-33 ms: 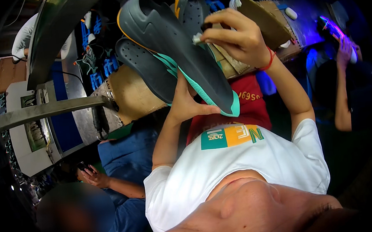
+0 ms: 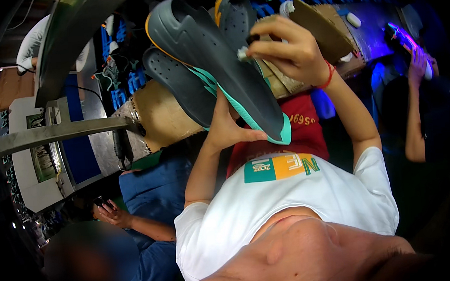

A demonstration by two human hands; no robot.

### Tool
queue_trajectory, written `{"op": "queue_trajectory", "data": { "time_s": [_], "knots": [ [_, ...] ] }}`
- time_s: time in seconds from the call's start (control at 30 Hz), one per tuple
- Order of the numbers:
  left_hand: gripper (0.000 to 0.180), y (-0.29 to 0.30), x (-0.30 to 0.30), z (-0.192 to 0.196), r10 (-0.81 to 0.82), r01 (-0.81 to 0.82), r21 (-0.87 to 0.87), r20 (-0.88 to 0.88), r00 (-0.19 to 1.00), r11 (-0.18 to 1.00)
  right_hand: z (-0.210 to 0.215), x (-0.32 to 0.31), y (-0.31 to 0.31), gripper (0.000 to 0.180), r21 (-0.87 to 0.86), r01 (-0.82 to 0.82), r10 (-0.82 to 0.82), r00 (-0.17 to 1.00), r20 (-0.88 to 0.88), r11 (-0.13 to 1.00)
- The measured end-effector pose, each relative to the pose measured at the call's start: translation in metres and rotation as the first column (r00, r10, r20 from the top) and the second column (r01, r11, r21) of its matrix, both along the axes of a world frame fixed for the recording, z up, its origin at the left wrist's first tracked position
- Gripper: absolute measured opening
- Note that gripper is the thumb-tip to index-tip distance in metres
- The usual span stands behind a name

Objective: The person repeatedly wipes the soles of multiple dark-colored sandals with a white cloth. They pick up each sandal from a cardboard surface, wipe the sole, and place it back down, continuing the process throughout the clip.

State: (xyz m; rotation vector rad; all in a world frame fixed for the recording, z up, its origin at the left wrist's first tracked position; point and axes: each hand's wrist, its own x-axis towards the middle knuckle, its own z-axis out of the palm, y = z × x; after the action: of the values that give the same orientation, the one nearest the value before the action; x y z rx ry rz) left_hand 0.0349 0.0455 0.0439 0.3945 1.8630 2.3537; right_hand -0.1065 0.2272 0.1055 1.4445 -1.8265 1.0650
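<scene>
- The left hand (image 2: 226, 127) holds the dark grey sole (image 2: 219, 62) by its lower part, thumb along the teal edge near the pointed tip; the other fingers are partly hidden behind it.
- The grey sole is tilted in front of the person, above the near side of the bench (image 2: 380, 43), its cupped end pointing away and its teal tip toward the white shirt (image 2: 338, 195).
- The right hand (image 2: 293, 52) has its grip closed in a pinch on a small white piece (image 2: 242, 53), held at the right edge of the grey sole; whether the two touch cannot be told.
- A small dark item (image 2: 252, 38) shows at the right fingers, too unclear to name.
- A red cord (image 2: 328, 77) circles the right wrist.
- To the left of the grey sole, partly under it, is a perforated sole (image 2: 174, 81); another perforated piece with an orange edge (image 2: 235, 25) is beyond, on its right.
- Brown cardboard (image 2: 161, 121) covers part of the bench, and a raised cardboard flap (image 2: 319, 27) stands right of the pieces.
- A white oval object (image 2: 353, 20) lies farther right.
- At the right, a co-worker's hands (image 2: 418, 67) hold something under violet light; at the lower left, another person's hand (image 2: 116, 216) holds a dark device.
</scene>
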Motion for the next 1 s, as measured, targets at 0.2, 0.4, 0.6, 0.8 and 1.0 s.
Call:
{"op": "queue_trajectory", "data": {
  "time_s": [0.2,0.4,0.6,0.8,1.0],
  "knots": [
    [0.105,-0.034,-0.024,0.029,0.050,-0.223,-0.438,-0.373,0.927,0.871,-0.001,0.016,0.027,0.011,-0.292,0.114,0.046,0.871,0.489,0.950],
    [0.042,-0.067,-0.133,0.139,0.423,-0.436,0.070,-0.417,0.804,0.897,-0.014,0.032,0.070,0.009,-0.341,0.356,-0.060,0.763,0.644,0.870],
    [0.034,-0.191,-0.326,0.259,0.583,-0.818,-0.110,-0.649,0.490,0.565,-0.022,0.047,0.091,0.010,-0.321,0.355,-0.039,0.721,0.692,0.878],
    [0.089,-0.229,-0.333,0.222,0.299,-0.611,-0.685,-0.533,0.792,0.396,-0.032,0.055,0.102,0.011,-0.289,0.337,-0.014,0.672,0.740,0.896],
    [0.074,-0.139,-0.150,0.166,0.086,-0.959,-0.278,-0.956,0.282,0.052,-0.060,0.054,0.097,0.011,-0.187,0.326,-0.044,0.588,0.807,0.927]
  ]
}}
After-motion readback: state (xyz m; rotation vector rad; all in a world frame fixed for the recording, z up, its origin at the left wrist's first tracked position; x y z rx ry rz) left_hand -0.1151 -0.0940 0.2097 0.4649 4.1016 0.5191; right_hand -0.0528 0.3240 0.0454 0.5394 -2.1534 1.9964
